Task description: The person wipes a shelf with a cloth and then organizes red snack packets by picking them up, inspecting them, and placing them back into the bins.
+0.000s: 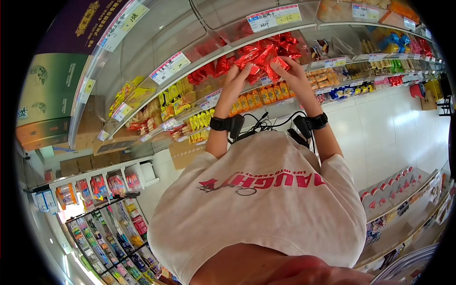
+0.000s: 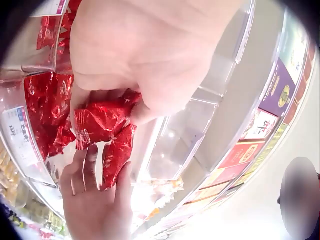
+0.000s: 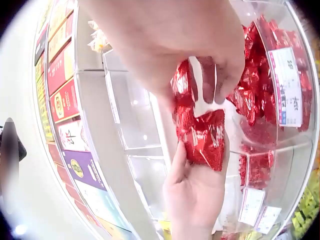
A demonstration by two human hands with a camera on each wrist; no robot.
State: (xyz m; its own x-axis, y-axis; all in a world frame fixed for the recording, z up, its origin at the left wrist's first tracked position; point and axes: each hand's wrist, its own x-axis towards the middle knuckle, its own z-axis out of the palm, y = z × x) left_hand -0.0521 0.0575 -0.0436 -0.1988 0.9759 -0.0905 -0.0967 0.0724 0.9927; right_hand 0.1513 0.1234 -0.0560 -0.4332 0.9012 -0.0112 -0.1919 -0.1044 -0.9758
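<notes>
In the head view my left hand [image 1: 232, 86] and right hand [image 1: 295, 78] are close together in front of a bin of red foil packets [image 1: 285, 42]. My left hand pinches a shiny red foil-wrapped packet [image 2: 102, 122] between thumb and fingers. A second red foil packet [image 3: 184, 82] is in the grip of my right hand [image 3: 175, 30], between its thumb and curled fingers. The two packets overlap in both wrist views. In the right wrist view the left hand [image 3: 195, 200] holds its packet from below. What is inside the wrappers is hidden.
Clear-fronted shelf bins with price tags [image 1: 170, 66] curve around the hands. Below are yellow packets [image 1: 175, 102] and orange packets [image 1: 254, 99]. Boxes [image 1: 52, 85] stand at left. Black cables [image 1: 261, 124] hang near the wrists. A lower display shelf [image 1: 394, 194] is at right.
</notes>
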